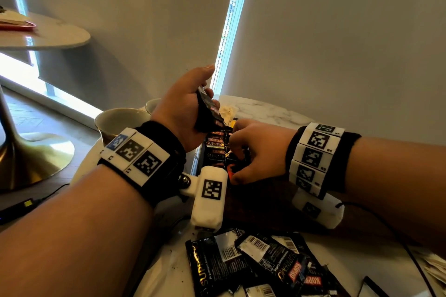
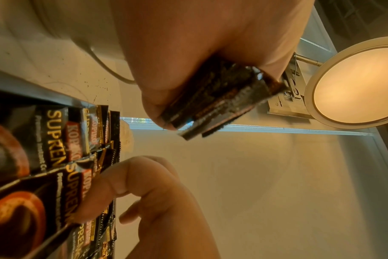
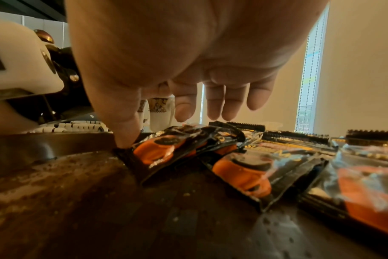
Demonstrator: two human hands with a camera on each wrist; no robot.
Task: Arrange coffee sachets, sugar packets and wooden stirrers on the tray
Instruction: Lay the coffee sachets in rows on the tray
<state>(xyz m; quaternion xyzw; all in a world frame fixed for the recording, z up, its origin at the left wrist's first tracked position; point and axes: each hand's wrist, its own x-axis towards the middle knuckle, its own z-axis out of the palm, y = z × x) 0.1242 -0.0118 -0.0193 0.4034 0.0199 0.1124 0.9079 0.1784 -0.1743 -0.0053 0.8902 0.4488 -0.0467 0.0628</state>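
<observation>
Your marble bench (image 1: 270, 108) carried the dark wooden tray (image 1: 260, 210), and on the tray lay a row of black coffee sachets (image 1: 216, 149), overlapping one another with their printed faces up. Nearer you, off the tray, a loose heap of sachets (image 1: 260, 263) lay on the bench, mostly backs up. A cream cup (image 1: 118, 120) stood to the left of the tray.

Your left hand (image 1: 183, 108) was raised above the row, its grip clenched around a small stack of sachets (image 1: 207, 111) that stuck out below the fingers. Your right hand (image 1: 255, 149) was down on the tray; its thumb (image 3: 124, 129) pressed the near end of one sachet (image 3: 166, 149) while the other fingers (image 3: 213, 103) hung just above it, so that grip held nothing closed.
</observation>
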